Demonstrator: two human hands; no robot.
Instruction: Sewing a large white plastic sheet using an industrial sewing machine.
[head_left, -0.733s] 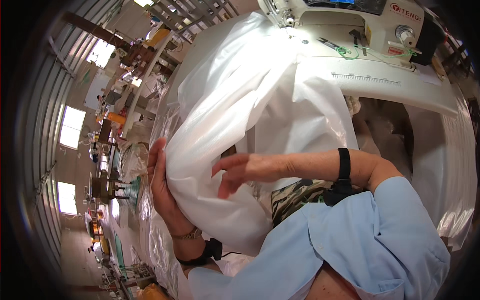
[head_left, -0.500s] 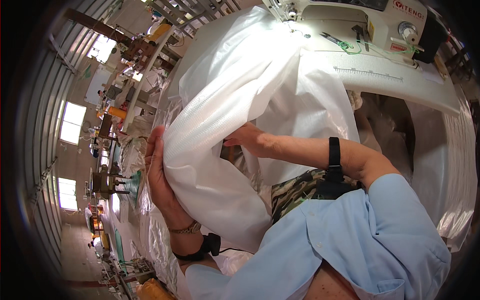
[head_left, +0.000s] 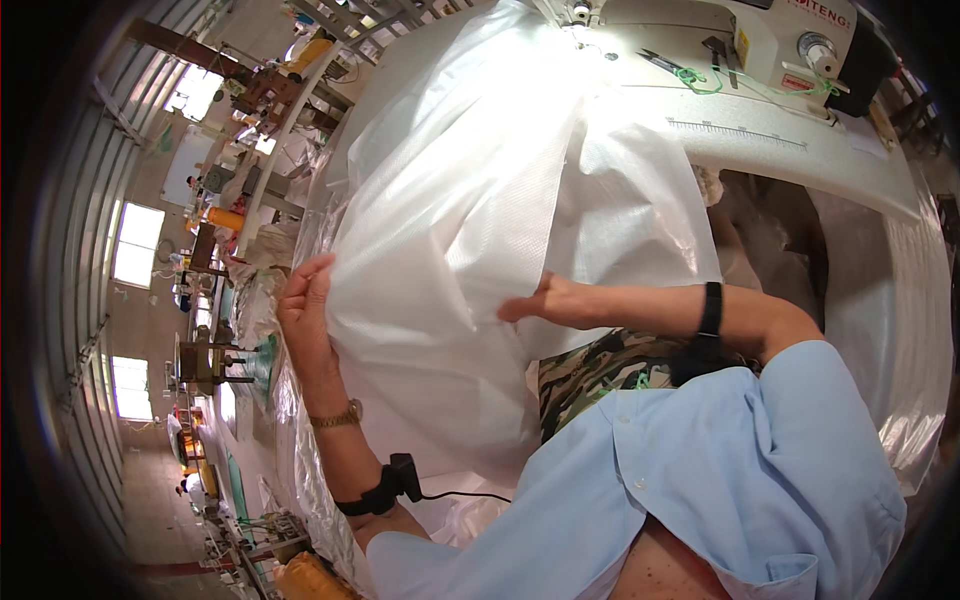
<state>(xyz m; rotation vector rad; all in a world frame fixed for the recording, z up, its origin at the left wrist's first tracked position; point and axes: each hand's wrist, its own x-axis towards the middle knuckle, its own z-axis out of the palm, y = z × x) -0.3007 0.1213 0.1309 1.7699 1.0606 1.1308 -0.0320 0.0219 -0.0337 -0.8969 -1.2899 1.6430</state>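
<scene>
A large white woven plastic sheet [head_left: 440, 230] hangs from under the sewing machine's needle [head_left: 580, 12] down over my lap. My left hand [head_left: 308, 300] pinches its left edge, fingertips bent against the material. At the sheet's inner edge, my right hand [head_left: 550, 302] is closed on the material, with its fingers pointing left. Between my hands the sheet is spread out, with soft creases. Part of its lower end lies over my camouflage-patterned trousers [head_left: 600, 375].
The sewing machine [head_left: 770, 50] stands on a pale table [head_left: 850, 175] with a printed ruler scale [head_left: 735, 135]. Thread snips [head_left: 665, 65] with green thread and a dark tool [head_left: 716, 58] lie beside it. More machines and benches stand at the left.
The bunched sheet has been opened out flatter between my hands. My right hand has moved right and down, out from the fold; my left hand has shifted slightly left.
</scene>
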